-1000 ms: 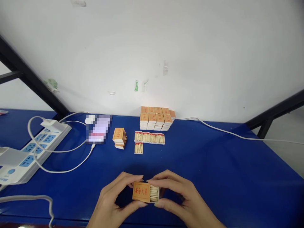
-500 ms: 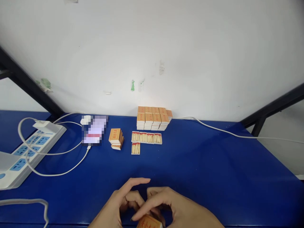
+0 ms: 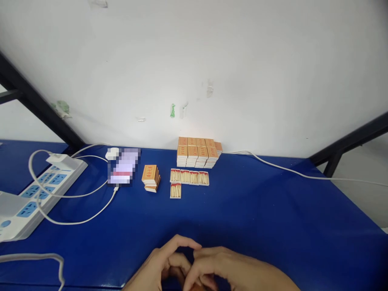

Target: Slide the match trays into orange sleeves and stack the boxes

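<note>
At the bottom edge, my left hand (image 3: pixel 168 262) and my right hand (image 3: pixel 221 264) meet with curled fingers around a matchbox (image 3: pixel 197 287). Only a sliver of its orange side shows; the rest is hidden by fingers and the frame edge. My left index finger reaches across to my right knuckles. Farther back, a row of open matchbox trays (image 3: pixel 194 178) is filled with red-tipped matches. One more filled tray (image 3: pixel 175 190) sits in front of the row's left end. To its left is a small pile of orange matchbox sleeves (image 3: pixel 149 173).
A block of stacked matchboxes (image 3: pixel 197 152) stands against the wall. On the left lie a blurred-out phone (image 3: pixel 125 165) on a cable and a white power strip (image 3: pixel 36 198) with looping cords. Another white cable (image 3: pixel 273 169) runs along the back right of the blue table (image 3: pixel 257 218).
My hands have drawn closer together, the left index finger now reaching the right hand. The matchbox has sunk mostly out of view. The whole view has shifted slightly.
</note>
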The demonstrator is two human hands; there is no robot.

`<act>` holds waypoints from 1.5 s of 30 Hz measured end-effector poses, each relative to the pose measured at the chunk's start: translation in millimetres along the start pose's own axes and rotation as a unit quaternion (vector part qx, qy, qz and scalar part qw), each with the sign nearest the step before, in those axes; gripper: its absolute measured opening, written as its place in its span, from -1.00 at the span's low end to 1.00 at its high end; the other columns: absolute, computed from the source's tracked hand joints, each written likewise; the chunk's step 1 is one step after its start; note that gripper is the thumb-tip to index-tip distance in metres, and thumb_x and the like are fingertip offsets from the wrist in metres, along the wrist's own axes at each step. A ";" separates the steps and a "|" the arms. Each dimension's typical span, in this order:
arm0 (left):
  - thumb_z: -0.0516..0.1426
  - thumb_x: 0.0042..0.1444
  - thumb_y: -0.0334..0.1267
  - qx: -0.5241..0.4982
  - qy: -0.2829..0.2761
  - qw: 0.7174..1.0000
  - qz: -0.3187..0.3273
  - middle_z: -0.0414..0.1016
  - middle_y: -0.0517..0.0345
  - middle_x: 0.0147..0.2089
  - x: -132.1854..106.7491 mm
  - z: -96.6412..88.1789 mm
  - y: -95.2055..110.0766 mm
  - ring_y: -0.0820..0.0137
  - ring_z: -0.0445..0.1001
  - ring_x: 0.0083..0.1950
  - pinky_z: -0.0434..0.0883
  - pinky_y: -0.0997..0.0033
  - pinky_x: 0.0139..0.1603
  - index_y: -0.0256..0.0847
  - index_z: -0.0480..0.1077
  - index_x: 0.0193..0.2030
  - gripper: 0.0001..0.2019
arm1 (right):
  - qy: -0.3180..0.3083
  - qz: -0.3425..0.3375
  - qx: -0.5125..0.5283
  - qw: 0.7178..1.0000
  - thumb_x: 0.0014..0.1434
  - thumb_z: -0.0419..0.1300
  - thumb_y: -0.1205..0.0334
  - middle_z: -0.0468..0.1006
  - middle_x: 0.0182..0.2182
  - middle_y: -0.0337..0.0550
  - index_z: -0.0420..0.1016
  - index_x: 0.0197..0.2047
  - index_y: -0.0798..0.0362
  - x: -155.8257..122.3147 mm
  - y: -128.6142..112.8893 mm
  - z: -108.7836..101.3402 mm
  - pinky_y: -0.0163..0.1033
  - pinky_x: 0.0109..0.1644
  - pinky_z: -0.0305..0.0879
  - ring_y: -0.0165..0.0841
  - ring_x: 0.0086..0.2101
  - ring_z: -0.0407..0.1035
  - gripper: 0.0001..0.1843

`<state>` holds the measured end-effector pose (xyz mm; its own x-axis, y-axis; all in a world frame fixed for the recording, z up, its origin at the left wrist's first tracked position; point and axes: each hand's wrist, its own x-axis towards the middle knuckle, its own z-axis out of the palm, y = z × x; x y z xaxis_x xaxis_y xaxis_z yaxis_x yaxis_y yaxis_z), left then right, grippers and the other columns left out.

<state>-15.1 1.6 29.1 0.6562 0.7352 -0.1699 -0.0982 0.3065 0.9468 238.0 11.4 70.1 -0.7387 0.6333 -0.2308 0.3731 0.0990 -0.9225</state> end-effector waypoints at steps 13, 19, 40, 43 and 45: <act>0.34 0.37 0.06 0.095 0.195 0.976 0.018 0.68 0.06 0.14 -15.4 -6.0 2.5 0.30 0.61 -0.15 0.57 0.17 0.01 0.17 0.37 0.46 -0.43 | 0.475 0.018 -0.214 0.854 0.21 0.47 -0.40 0.63 0.09 0.11 0.72 0.18 -0.07 23.0 49.5 -174.2 0.22 0.04 0.67 -0.01 -0.13 0.66 -0.31; 0.29 0.40 0.20 0.108 0.262 0.958 0.033 0.69 0.01 0.05 -17.7 -7.7 2.8 0.31 0.62 -0.27 0.61 0.20 -0.14 0.07 0.38 0.41 -0.44 | 0.522 -0.027 -0.243 0.817 0.34 0.37 -0.29 0.70 0.08 0.12 0.62 0.21 -0.04 64.9 63.7 -204.9 0.32 0.16 0.62 -0.01 -0.14 0.69 -0.41; 0.31 0.31 0.24 0.368 0.557 0.743 0.054 0.66 0.06 -0.04 11.8 -46.3 58.5 0.21 0.62 -0.21 0.44 0.33 -0.42 -0.03 0.53 0.15 -0.52 | 0.599 -0.018 -0.227 0.768 0.47 0.27 0.03 0.72 0.16 0.14 0.52 0.25 -0.04 59.6 56.3 -163.1 0.30 0.18 0.61 0.05 0.03 0.69 -0.63; 0.30 0.30 0.22 0.431 0.556 0.708 0.057 0.60 -0.03 0.09 33.1 -49.4 67.7 0.13 0.62 -0.14 0.53 0.22 -0.32 -0.07 0.51 0.21 -0.48 | 0.604 -0.038 -0.273 0.748 0.53 0.17 0.16 0.70 0.05 0.11 0.55 0.19 -0.03 52.9 43.4 -118.4 0.24 0.15 0.60 -0.01 -0.02 0.65 -0.74; 0.29 0.32 0.19 0.468 0.549 0.689 0.067 0.57 -0.11 0.17 48.0 -50.2 71.1 0.05 0.64 -0.04 0.60 0.10 -0.19 -0.13 0.49 0.25 -0.46 | 0.546 -0.062 -0.316 0.774 0.53 0.16 0.24 0.69 -0.04 0.04 0.60 0.09 -0.04 53.7 35.8 -82.6 0.15 0.04 0.63 -0.07 -0.09 0.63 -0.80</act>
<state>-28.1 89.1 74.6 -0.3251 0.8906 0.3181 0.7598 0.0458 0.6485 258.1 112.3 50.2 -0.0048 0.8259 0.5637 0.7922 0.3472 -0.5019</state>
